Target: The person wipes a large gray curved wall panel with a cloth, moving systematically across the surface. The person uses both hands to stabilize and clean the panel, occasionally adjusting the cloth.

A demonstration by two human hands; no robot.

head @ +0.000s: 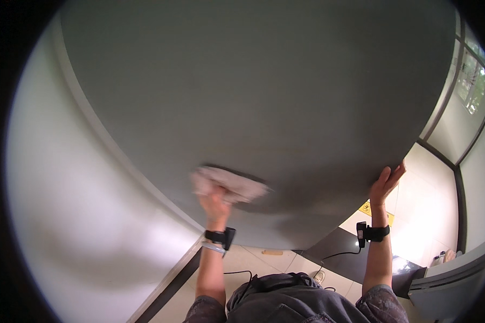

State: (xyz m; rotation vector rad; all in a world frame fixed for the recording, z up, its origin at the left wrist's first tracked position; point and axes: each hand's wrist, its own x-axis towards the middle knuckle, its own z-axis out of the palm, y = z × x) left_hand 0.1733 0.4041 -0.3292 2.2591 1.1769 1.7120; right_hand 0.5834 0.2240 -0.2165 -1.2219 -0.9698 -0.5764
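A large grey door panel (258,105) fills the view before me. My left hand (216,206) grips a folded whitish-pink cloth (230,183) against the lower middle of this panel. Hand and cloth are blurred by motion. At the panel's right edge is my right hand (384,187), its palm against the edge and its fingers extended, with no loose thing in it. Each wrist wears a black strap with a small device; the left one also has a pale band (213,247) below it.
A white wall (85,210) with a dark skirting runs along the left. On the tiled floor lies a small tan strip (272,252). A yellow warning sticker (365,208) shows past the door's edge. Black cables (341,254) hang near my body. Bottles (440,258) stand at the right.
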